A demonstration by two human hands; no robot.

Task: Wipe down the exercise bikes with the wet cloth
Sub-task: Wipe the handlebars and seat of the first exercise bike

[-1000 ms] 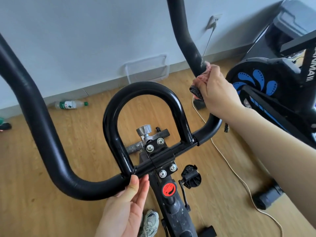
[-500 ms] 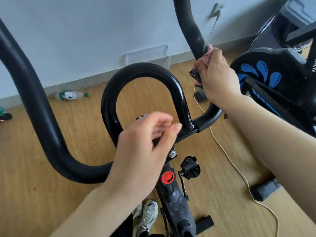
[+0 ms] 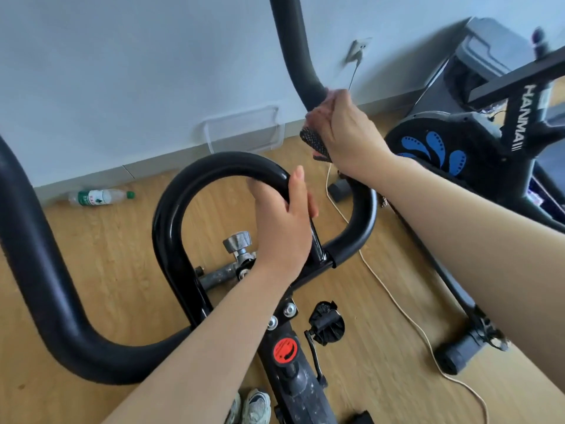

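- A plain pale grey wall [image 3: 122, 71] meets a light wooden plank floor [image 3: 91, 270].
- A white wall socket [image 3: 360, 45] sits on it.
- A clear plastic bottle with green cap [image 3: 99, 197] lies near the grey baseboard [image 3: 91, 182].

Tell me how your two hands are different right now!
The right hand is wrapped round the tall padded handlebar with the cloth bunched under it. The left hand has no cloth and grips the shiny loop bar in the middle. The right hand sits farther up and closer to the wall; the left hand is lower, nearer the red sticker. Both hold the same bike's black bars.
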